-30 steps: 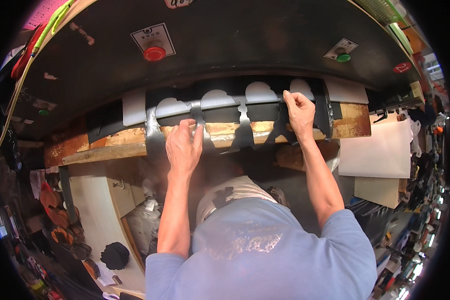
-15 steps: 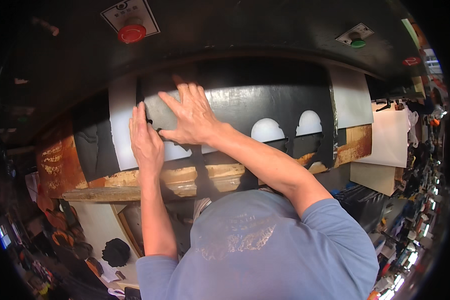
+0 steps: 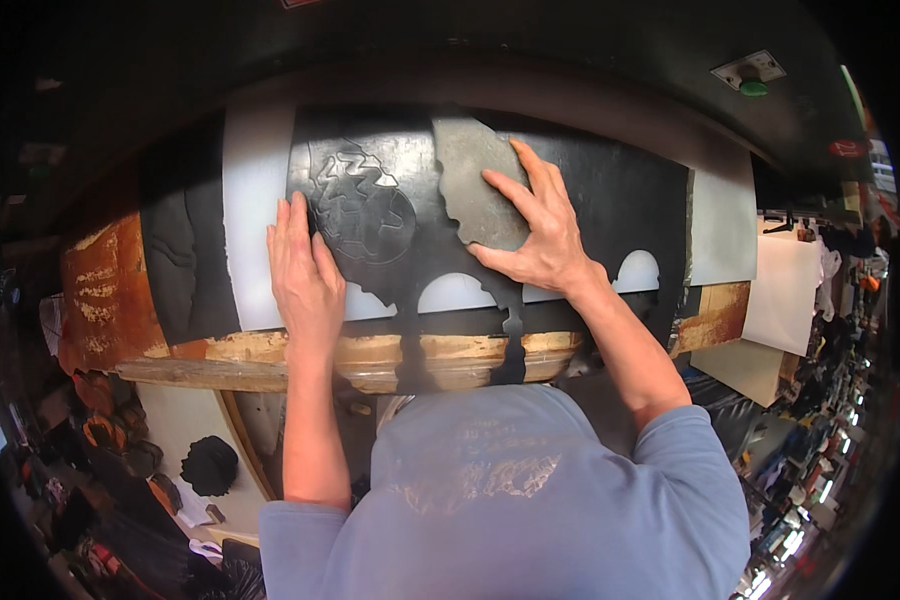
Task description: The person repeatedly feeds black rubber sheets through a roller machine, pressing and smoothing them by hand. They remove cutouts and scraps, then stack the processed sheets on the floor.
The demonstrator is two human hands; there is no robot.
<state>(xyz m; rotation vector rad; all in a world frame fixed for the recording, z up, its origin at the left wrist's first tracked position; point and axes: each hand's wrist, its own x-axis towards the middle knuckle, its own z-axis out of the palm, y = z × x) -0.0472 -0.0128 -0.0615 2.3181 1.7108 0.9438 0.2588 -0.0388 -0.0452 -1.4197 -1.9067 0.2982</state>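
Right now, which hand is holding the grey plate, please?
The right hand, holding the grey plate; the left hand is at the left edge of the black sheet.

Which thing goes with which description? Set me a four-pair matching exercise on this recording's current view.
1. Grey piece
2. Left hand
3. Green button
4. Black sheet

A. At the upper right of the view
B. Bears zigzag lines
C. Under the right hand
D. Fingers extended, left of the zigzag lines

Pairs: 1-C, 2-D, 3-A, 4-B.
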